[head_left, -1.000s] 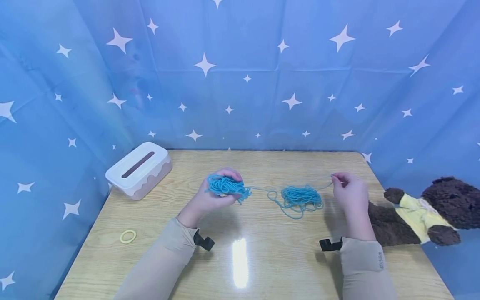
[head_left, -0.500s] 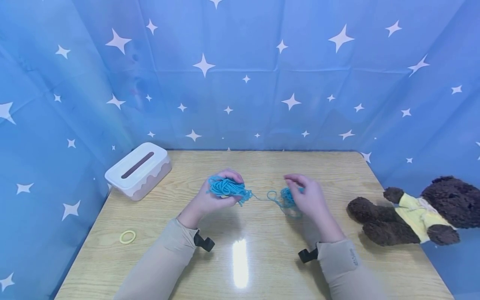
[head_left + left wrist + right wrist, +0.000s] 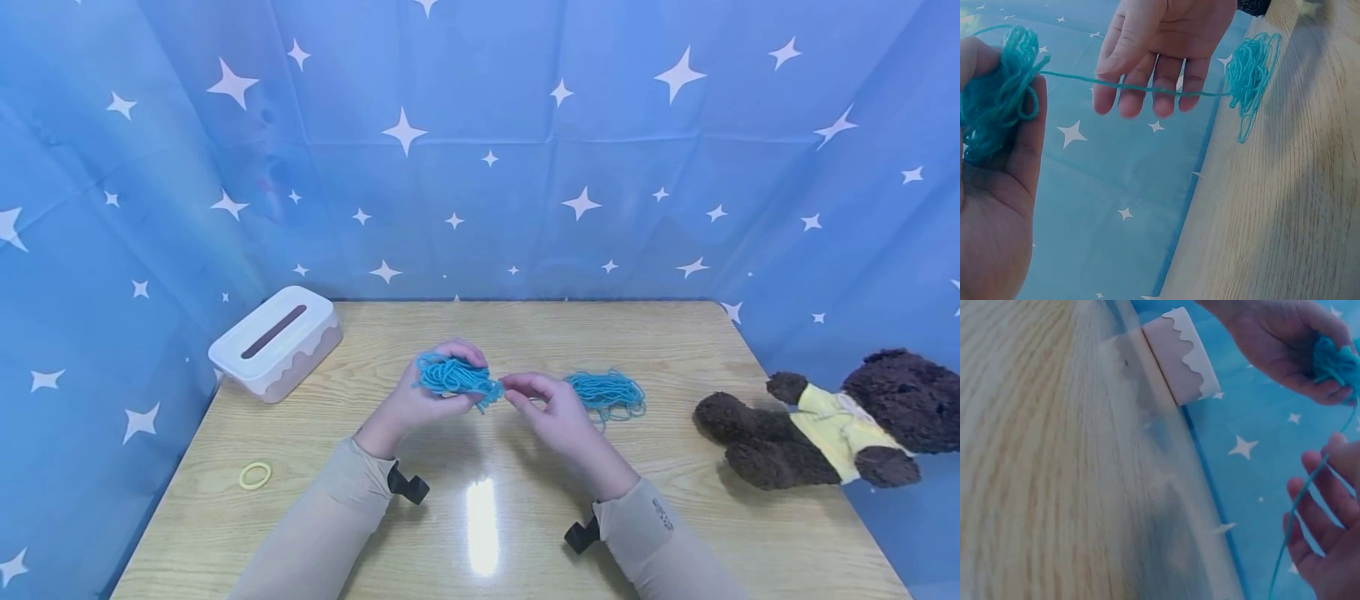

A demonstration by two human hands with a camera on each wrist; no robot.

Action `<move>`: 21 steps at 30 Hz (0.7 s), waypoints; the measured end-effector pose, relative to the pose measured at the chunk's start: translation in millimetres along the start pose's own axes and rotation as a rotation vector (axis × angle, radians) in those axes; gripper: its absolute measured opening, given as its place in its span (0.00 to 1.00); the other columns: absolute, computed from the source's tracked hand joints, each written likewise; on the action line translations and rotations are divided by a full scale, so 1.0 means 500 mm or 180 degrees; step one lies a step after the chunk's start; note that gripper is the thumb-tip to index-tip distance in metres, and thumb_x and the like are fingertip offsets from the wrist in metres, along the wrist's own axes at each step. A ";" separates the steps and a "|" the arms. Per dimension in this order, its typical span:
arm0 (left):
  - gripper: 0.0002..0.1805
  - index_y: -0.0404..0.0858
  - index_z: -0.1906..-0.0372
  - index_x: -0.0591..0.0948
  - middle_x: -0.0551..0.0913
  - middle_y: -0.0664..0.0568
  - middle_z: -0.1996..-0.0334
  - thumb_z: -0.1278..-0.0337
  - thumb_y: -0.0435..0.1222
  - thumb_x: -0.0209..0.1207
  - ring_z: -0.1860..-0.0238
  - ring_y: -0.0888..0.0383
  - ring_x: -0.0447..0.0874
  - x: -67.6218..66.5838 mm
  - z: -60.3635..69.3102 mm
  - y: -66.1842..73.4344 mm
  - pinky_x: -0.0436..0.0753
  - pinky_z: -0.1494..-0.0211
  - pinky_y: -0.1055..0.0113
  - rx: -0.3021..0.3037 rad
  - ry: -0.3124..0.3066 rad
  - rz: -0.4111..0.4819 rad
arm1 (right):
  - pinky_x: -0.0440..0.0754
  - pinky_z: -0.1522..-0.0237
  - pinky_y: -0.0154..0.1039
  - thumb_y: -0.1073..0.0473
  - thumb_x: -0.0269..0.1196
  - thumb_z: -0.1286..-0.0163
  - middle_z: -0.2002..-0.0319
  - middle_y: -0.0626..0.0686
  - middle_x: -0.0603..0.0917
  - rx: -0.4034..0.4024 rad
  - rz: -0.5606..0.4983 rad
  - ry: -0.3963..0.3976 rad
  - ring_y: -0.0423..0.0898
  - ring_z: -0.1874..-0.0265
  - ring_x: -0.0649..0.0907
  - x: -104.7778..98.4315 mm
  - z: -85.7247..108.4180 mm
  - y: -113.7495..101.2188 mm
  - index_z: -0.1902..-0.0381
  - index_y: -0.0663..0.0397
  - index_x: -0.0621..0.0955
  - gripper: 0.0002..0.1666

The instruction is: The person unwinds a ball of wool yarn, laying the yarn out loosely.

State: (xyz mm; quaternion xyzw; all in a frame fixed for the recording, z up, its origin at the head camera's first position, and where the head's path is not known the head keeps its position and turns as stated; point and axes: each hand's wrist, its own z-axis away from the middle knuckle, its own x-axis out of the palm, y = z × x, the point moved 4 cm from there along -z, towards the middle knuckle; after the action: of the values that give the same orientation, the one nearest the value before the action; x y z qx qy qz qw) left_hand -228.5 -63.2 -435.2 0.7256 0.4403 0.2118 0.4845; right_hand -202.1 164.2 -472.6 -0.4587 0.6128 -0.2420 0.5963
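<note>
My left hand (image 3: 423, 396) grips a bundle of turquoise yarn (image 3: 453, 375) above the table, fingers and thumb curled round it. From this bundle a single yarn strand (image 3: 1085, 78) stretches to a loose yarn pile (image 3: 607, 392) lying on the table to the right. My right hand (image 3: 558, 417) is close beside the bundle, with its fingertips near the bundle's right end. In the left wrist view, its fingers (image 3: 1163, 87) are extended and the strand crosses in front of them. The thumb lies near the index finger; no pinch on the strand shows.
A white and pink tissue box (image 3: 277, 342) stands at the table's back left. A yellow ring (image 3: 255, 476) lies at the left. At the right edge lies a dark brown plush toy (image 3: 825, 425) in a yellow top. A blue star-patterned curtain (image 3: 480, 192) hangs behind.
My right hand has let go of the strand it pinched right of the pile and moved left, past the pile, to the bundle. My left hand keeps its grip in the same place.
</note>
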 end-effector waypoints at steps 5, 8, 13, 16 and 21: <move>0.20 0.32 0.46 0.83 0.84 0.43 0.45 0.45 0.20 0.70 0.43 0.58 0.83 0.000 0.000 -0.002 0.88 0.41 0.70 -0.0015 0.0002 0.0008 | 0.89 0.46 0.46 0.50 0.67 0.18 0.51 0.42 0.95 -0.0094 0.0181 0.0073 0.45 0.50 0.91 -0.013 0.001 -0.007 0.47 0.40 0.91 0.10; 0.20 0.33 0.47 0.83 0.85 0.46 0.45 0.46 0.20 0.70 0.43 0.58 0.84 -0.001 0.000 -0.003 0.88 0.40 0.70 -0.0008 0.0023 -0.0024 | 0.88 0.49 0.43 0.50 0.67 0.18 0.54 0.43 0.95 -0.0105 0.0293 0.0183 0.43 0.52 0.90 -0.035 0.002 -0.008 0.48 0.43 0.91 0.10; 0.20 0.34 0.47 0.84 0.85 0.50 0.46 0.46 0.20 0.70 0.44 0.57 0.84 -0.002 0.000 -0.002 0.87 0.40 0.69 0.0017 0.0039 -0.0023 | 0.88 0.53 0.40 0.52 0.66 0.17 0.56 0.49 0.94 -0.0077 0.0412 0.0514 0.40 0.56 0.89 -0.093 0.003 -0.003 0.47 0.51 0.90 0.12; 0.21 0.35 0.48 0.84 0.85 0.49 0.46 0.47 0.20 0.70 0.45 0.56 0.84 -0.002 0.000 -0.002 0.88 0.41 0.68 0.0002 0.0050 -0.0037 | 0.86 0.53 0.34 0.52 0.65 0.16 0.54 0.52 0.94 -0.0034 0.0443 0.0675 0.35 0.55 0.87 -0.128 0.005 0.005 0.47 0.54 0.89 0.13; 0.20 0.37 0.49 0.85 0.86 0.44 0.46 0.48 0.21 0.71 0.45 0.56 0.85 -0.004 -0.003 -0.002 0.89 0.41 0.67 0.0018 0.0063 -0.0201 | 0.84 0.54 0.28 0.47 0.60 0.13 0.51 0.52 0.93 0.0130 0.0451 0.0865 0.29 0.53 0.83 -0.179 0.010 0.025 0.45 0.52 0.88 0.17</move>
State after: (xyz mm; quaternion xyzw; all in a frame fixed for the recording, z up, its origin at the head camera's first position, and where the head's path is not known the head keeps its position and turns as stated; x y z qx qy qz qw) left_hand -231.0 -63.8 -435.0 0.7105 0.4684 0.2024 0.4845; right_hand -212.3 247.4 -438.8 -0.3652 0.7136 -0.2715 0.5326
